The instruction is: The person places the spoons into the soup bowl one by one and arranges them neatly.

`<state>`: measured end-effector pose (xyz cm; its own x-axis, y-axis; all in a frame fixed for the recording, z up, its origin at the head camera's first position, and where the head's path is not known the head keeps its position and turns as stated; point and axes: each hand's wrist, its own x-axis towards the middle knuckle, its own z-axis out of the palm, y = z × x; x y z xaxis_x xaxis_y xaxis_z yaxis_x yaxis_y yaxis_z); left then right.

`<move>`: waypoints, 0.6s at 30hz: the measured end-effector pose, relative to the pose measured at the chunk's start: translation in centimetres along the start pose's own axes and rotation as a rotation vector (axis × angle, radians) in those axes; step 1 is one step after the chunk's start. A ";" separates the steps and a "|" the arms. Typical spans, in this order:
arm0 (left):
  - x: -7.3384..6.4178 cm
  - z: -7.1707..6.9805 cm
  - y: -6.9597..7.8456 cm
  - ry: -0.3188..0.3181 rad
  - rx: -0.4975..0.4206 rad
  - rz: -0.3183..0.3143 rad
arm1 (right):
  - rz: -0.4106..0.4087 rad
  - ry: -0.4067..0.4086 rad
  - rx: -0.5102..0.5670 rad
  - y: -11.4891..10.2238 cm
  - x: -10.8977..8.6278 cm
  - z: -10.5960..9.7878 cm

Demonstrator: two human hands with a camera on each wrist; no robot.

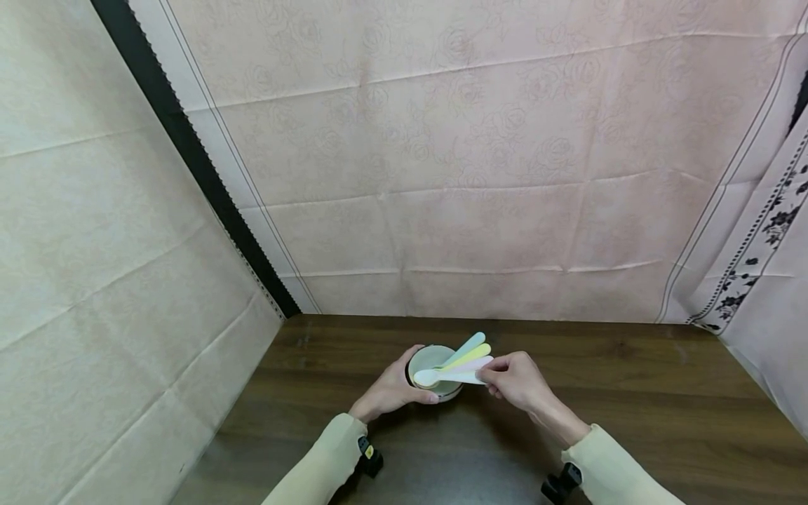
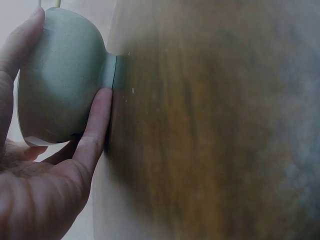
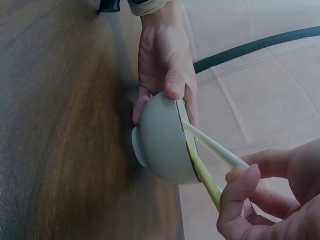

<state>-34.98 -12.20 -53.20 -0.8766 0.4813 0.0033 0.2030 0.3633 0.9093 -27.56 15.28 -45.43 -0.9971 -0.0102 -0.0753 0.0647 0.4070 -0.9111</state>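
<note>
A pale green bowl [image 1: 423, 359] stands upright on the wooden table, its foot at the tabletop in the right wrist view. My left hand [image 1: 390, 387] grips it from the left, thumb at the near rim and fingers around the side. Across the bowl lie a blue spoon [image 1: 470, 343], a yellow spoon [image 1: 475, 353] and a pink spoon [image 1: 477, 363], handles fanned past the right rim. Uppermost is a whitish spoon [image 1: 456, 376]; my right hand [image 1: 522, 382] pinches its handle end between thumb and fingers. The other spoons' heads are partly hidden under it.
The brown wooden table [image 1: 606, 379] reaches back to a pale cloth wall [image 1: 473, 210]. Another cloth [image 1: 113, 280] hangs at the left beside a dark strip [image 1: 208, 168], and a flower-bordered cloth [image 1: 770, 238] at the right. Both wrists wear a black camera mount.
</note>
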 end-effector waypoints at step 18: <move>-0.1 0.1 0.0 0.003 -0.010 0.012 | 0.065 0.079 -0.017 0.5 -1.1 0.8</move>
<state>-34.85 -12.22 -53.23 -0.8752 0.4836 0.0157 0.2093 0.3490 0.9135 -26.44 14.81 -46.13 -0.9909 0.0889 -0.1015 0.1297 0.4203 -0.8981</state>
